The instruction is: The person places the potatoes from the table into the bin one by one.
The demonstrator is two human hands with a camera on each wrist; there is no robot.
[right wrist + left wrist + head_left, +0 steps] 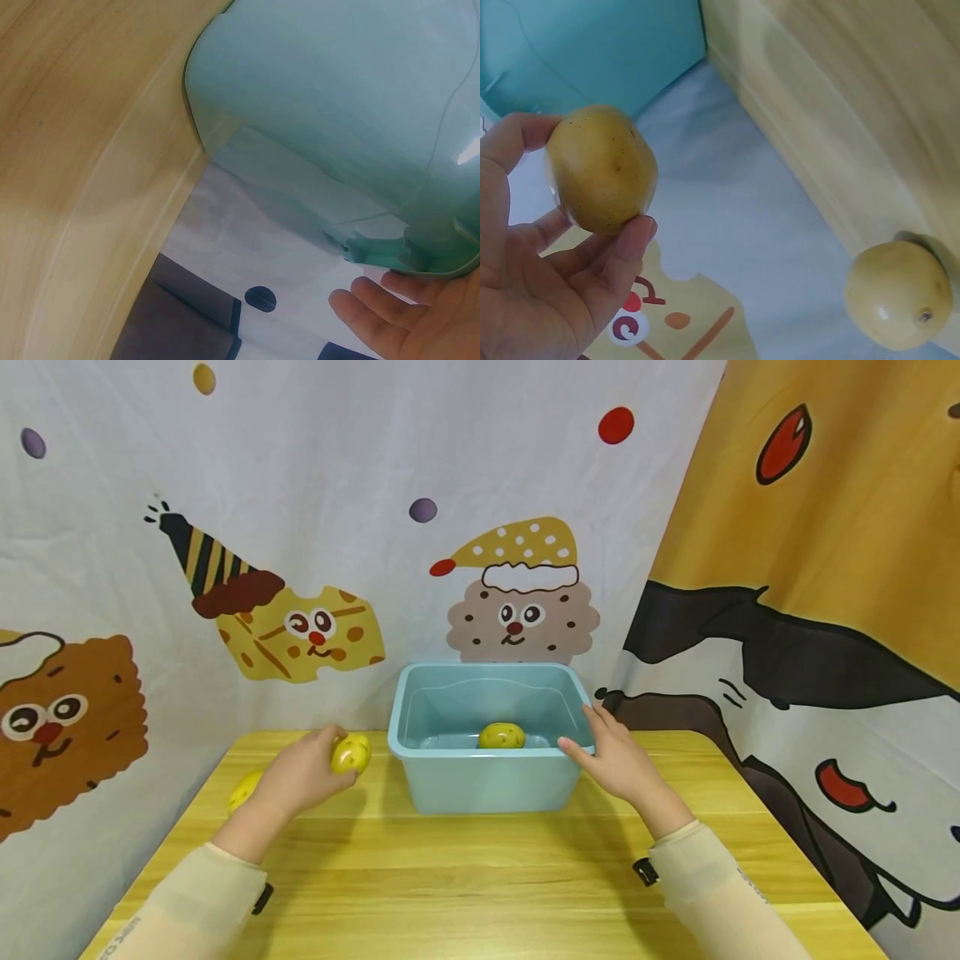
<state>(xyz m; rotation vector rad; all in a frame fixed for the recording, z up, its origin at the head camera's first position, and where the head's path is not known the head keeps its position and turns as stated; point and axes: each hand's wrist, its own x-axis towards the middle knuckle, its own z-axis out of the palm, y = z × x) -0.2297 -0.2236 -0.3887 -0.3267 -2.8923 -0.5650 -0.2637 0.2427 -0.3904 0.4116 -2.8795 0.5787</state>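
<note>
My left hand [303, 770] pinches a smooth yellow potato [351, 753] between thumb and fingertips, raised above the table left of a light blue plastic bin [487, 781]. In the left wrist view, dark specks show on this held potato [604, 169]. A second potato [243, 789] lies on the table, partly hidden behind my left wrist. Inside the bin rests another potato [502, 736]. My right hand [618, 756] touches the bin's right rim, its fingers fairly straight along the side and the thumb at the front corner. In the right wrist view, those fingers [382, 304] lie just outside the rim.
The bin stands near the back edge of a wooden table [450, 885]. Close behind it hangs a white curtain [337, 460] with cartoon food prints, and a patterned orange section [847, 510] hangs at the right.
</note>
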